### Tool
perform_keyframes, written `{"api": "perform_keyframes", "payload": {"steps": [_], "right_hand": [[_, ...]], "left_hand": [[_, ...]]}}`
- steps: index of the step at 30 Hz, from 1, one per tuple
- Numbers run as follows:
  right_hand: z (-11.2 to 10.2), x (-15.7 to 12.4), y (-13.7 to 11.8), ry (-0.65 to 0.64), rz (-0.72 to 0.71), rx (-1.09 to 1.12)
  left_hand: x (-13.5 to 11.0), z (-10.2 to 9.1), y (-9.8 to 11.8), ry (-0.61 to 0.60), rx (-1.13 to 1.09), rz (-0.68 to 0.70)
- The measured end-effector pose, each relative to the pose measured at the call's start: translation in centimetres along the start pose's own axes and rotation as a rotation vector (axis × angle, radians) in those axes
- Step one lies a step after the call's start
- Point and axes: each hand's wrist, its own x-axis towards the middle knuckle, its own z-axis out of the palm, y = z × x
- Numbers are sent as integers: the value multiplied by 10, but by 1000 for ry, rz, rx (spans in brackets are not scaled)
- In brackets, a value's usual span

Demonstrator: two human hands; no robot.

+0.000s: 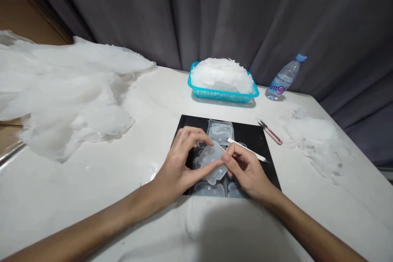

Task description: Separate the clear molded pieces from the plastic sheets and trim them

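A translucent, flat moulded piece (212,159) with small round marks is held up between both hands above a black mat (250,133). My left hand (184,159) grips its left side between thumb and fingers. At its right edge, my right hand (244,168) pinches it with thumb and forefinger. A white-handled pointed tool (259,156), perhaps a craft knife or tweezers, slants behind the right fingers; whether the hand also holds it I cannot tell. More clear moulded sheets (220,129) lie on the mat, partly hidden by my hands.
A turquoise basket (225,95) heaped with white translucent pieces stands at the back. Right of it is a water bottle (284,80). Pink thread snips (272,133) lie beside the mat, near scattered translucent scraps (322,143). A large pile of filmy sheets (70,86) covers the left.
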Motion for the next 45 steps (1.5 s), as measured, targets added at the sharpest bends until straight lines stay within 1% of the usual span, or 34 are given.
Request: {"api": "perform_keyframes", "payload": {"steps": [1,4,6,10,15,19,26,32,40,45], "right_hand": [[1,-1,1,10,-5,1],[2,-3,4,20,-9,14],[4,-4,5,21,-1,25],[5,-4,5,27,4,31],[6,-5,1,18,0,32],[7,-5,-1,45,-7,-16],[11,-4,-1,100,-71,-110],[12,-4,0,124,-73,-183],[13,-5,2,90,-39,-155],[14,-4,3,85,-24,-159]], "left_hand": [[-1,0,2,13,18,39],[-6,1,7,-34,-38,87],[-9,2,11,-38,-85,54],[-11,5,15,-20,-143,-57],[-9,5,16,-14,-172,-59],[-9,5,18,-2,-170,-51],[-11,6,14,-26,-175,-93],[-11,7,12,-56,-165,-140],[-8,9,11,-56,-182,-164],[-6,11,9,-47,-229,-212]]}}
